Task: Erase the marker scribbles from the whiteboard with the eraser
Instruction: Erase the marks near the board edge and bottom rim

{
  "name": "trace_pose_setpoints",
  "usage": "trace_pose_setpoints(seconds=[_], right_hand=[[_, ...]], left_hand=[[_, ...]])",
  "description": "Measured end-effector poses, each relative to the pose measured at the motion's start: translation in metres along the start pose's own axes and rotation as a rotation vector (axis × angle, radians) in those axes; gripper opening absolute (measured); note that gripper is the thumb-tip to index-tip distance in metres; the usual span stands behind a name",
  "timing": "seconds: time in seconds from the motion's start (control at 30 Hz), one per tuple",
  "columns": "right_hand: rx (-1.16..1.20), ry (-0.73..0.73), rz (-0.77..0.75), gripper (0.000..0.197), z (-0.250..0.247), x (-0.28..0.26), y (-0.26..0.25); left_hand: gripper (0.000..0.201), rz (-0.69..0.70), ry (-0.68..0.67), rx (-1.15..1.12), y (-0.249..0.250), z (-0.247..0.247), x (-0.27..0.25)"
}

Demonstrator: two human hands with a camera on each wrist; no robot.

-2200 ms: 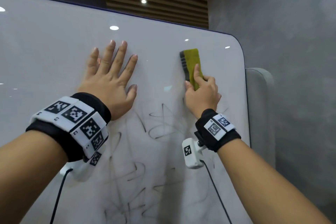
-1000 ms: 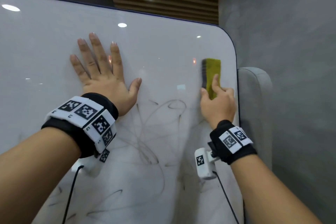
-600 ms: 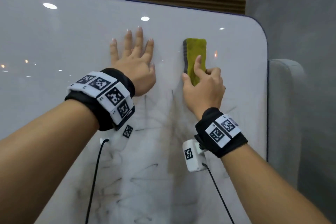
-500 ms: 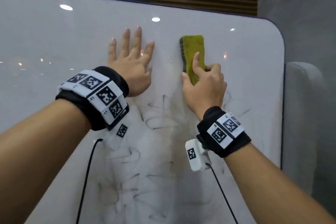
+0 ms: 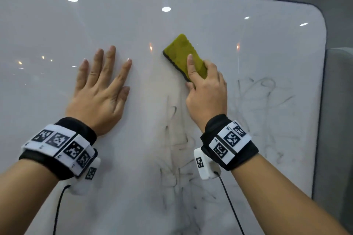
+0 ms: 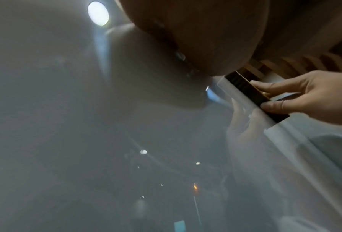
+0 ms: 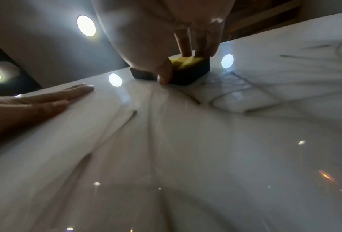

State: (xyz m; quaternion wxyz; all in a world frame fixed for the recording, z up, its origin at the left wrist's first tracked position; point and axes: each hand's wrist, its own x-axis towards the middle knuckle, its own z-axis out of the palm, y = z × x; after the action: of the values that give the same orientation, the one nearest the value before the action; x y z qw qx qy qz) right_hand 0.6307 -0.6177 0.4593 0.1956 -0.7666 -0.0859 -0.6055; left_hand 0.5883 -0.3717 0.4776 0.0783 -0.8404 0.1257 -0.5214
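Observation:
A yellow-backed eraser [image 5: 183, 53] with a dark felt base lies flat against the whiteboard [image 5: 229, 44], tilted up to the left. My right hand [image 5: 205, 89] grips it, index finger along its back and thumb on its lower edge; the right wrist view shows the eraser [image 7: 188, 69] pinched the same way. My left hand [image 5: 99, 91] lies flat on the board to the left, fingers spread. Smeared black scribbles [image 5: 177, 158] run down the board below the eraser, and fainter scribbles [image 5: 265, 105] sit to its right. In the left wrist view the eraser [image 6: 253, 94] shows edge-on in my right hand [image 6: 305, 97].
The board's rounded right edge [image 5: 322, 63] meets a grey padded panel [image 5: 336, 120] and a grey wall. Cables [image 5: 229, 206] hang from both wrist cameras in front of the board. Ceiling lights reflect in the glossy surface.
My right hand has carried the eraser left and tilted it, leaving more scribbles showing on its right. The left hand stays flat on the board, and the view has shifted.

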Motion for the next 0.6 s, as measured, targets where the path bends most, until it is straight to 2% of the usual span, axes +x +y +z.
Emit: trace_pose_setpoints(seconds=[0.13, 0.3, 0.43, 0.6], right_hand=[[0.062, 0.056, 0.005, 0.065, 0.007, -0.033, -0.026], [-0.012, -0.044, -0.038, 0.064, 0.008, -0.091, -0.056], [-0.057, -0.074, -0.047, 0.066, 0.004, -0.09, -0.046], [-0.006, -0.016, 0.262, 0.062, -0.002, -0.047, -0.01]], left_hand=[[0.058, 0.013, 0.114, 0.017, 0.001, 0.011, -0.017], [0.057, -0.033, 0.158, 0.019, 0.01, 0.024, -0.025], [0.061, -0.043, 0.174, 0.0, 0.014, 0.03, -0.032], [0.065, -0.07, 0.155, -0.001, 0.024, 0.04, -0.051]])
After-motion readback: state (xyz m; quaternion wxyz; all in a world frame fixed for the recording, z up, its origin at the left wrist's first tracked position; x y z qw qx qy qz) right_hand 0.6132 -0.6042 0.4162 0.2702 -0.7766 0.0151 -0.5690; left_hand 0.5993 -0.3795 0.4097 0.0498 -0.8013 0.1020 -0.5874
